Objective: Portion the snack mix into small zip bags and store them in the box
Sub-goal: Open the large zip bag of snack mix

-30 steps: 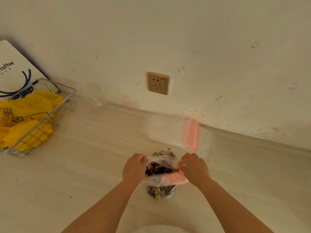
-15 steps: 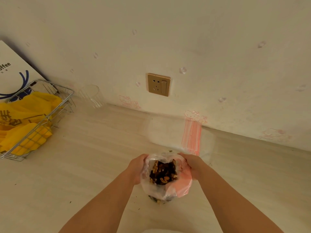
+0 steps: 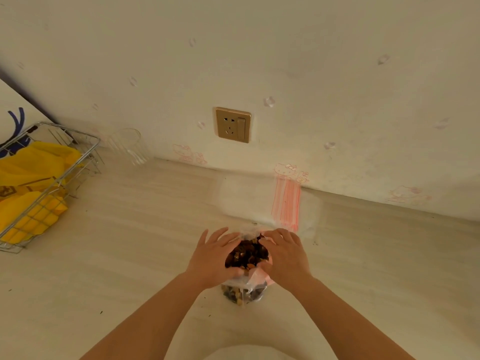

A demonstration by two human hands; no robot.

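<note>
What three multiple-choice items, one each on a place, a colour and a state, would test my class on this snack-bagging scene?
1. Where does the wire basket stand?
A. far left of the counter
B. beside the wall socket
C. between the hands

2. What colour are the bags in the basket?
A. blue
B. yellow
C. green

3. How is the snack mix bag now?
A. zipped shut
B. lying empty
C. open at the top

Answers: 1 A, it sits at the counter's left edge. 2 B, yellow bags fill it. 3 C, the left hand and right hand press its sides and the mix shows through the mouth.
</note>
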